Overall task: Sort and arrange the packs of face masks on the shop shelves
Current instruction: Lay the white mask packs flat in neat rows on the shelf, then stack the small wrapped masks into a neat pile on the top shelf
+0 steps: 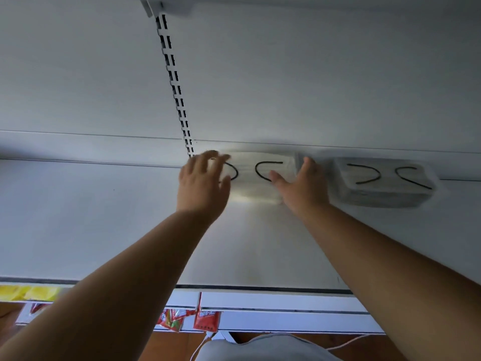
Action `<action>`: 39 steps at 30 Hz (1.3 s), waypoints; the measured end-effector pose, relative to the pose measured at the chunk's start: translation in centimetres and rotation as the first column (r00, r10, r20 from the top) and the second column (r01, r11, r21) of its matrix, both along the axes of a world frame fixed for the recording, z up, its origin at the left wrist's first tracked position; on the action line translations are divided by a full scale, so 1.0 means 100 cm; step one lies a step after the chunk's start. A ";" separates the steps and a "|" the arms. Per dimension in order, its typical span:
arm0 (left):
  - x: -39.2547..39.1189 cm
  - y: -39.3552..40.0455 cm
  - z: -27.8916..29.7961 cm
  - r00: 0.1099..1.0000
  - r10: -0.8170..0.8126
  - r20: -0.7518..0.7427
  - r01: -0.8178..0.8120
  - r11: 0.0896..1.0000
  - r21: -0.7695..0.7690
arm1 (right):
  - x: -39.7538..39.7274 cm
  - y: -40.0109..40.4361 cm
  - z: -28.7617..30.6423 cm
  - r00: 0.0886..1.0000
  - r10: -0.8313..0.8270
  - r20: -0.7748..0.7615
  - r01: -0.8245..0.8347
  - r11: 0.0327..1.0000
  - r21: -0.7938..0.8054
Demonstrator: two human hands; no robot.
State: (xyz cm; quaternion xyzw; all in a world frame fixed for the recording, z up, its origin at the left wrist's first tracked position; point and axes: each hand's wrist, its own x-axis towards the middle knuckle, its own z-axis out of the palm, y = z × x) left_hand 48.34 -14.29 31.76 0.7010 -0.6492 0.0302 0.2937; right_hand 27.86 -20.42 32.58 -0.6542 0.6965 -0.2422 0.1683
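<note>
White shelf (130,217) carries the mask pack (256,175) at its back; my left hand (201,182) and right hand (303,187) flank it with fingers spread, seemingly touching. An uneven shove could skew it into the neighbouring pack (385,183).

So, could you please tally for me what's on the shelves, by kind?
Packs of face masks: 2, one between the hands, one to its right
Red sachets on the lower shelf: 2 visible
Yellow packs: 2, blurred
Total: 6

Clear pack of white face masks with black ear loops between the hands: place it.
Head view, centre: on the white shelf by the back panel, left of the second pack.
</note>
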 end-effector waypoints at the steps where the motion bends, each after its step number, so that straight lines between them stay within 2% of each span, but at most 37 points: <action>1: -0.004 0.001 -0.002 0.990 -0.111 0.090 0.111 0.994 0.002 | -0.001 0.007 0.000 0.986 0.083 -0.145 -0.106 0.983 -0.153; 3: -0.011 -0.003 -0.001 0.964 -0.210 0.164 0.192 0.974 0.117 | -0.001 0.014 -0.005 0.896 0.271 -0.352 -0.383 0.872 -0.303; 5: -0.013 -0.009 0.001 0.972 -0.205 0.112 0.177 0.959 0.220 | 0.002 0.014 -0.007 0.808 0.427 -0.406 -0.548 0.799 -0.248; 10: -0.011 -0.017 0.007 0.979 -0.199 0.029 0.179 0.927 0.331 | 0.010 0.004 0.005 0.777 0.520 -0.355 -0.551 0.834 0.018; 13: -0.015 -0.014 0.019 0.977 -0.208 0.043 0.179 0.916 0.359 | 0.009 0.003 0.022 0.763 0.545 -0.348 -0.556 0.827 0.077; 18: -0.030 0.030 0.033 0.981 -0.151 0.124 0.125 0.972 0.198 | -0.007 0.023 0.048 0.801 0.475 -0.364 -0.526 0.850 -0.046; 25: -0.082 0.092 0.077 0.978 -0.185 0.095 0.177 0.980 0.092 | -0.048 0.082 0.097 0.830 0.493 -0.261 -0.543 0.822 -0.174; 28: -0.109 0.119 0.106 0.980 -0.188 0.056 0.189 0.982 -0.011 | -0.076 0.115 0.128 0.836 0.502 -0.223 -0.547 0.794 -0.264; 32: -0.147 0.159 0.147 0.988 -0.154 0.032 0.157 0.973 -0.171 | -0.120 0.164 0.164 0.857 0.507 -0.091 -0.493 0.756 -0.431; 35: -0.179 0.186 0.179 0.992 -0.124 0.002 0.123 0.976 -0.181 | -0.147 0.194 0.193 0.848 0.528 -0.055 -0.467 0.692 -0.550; 39: -0.210 0.214 0.221 0.988 -0.152 0.018 0.151 0.945 -0.291 | -0.170 0.226 0.235 0.831 0.549 -0.088 -0.438 0.548 -0.713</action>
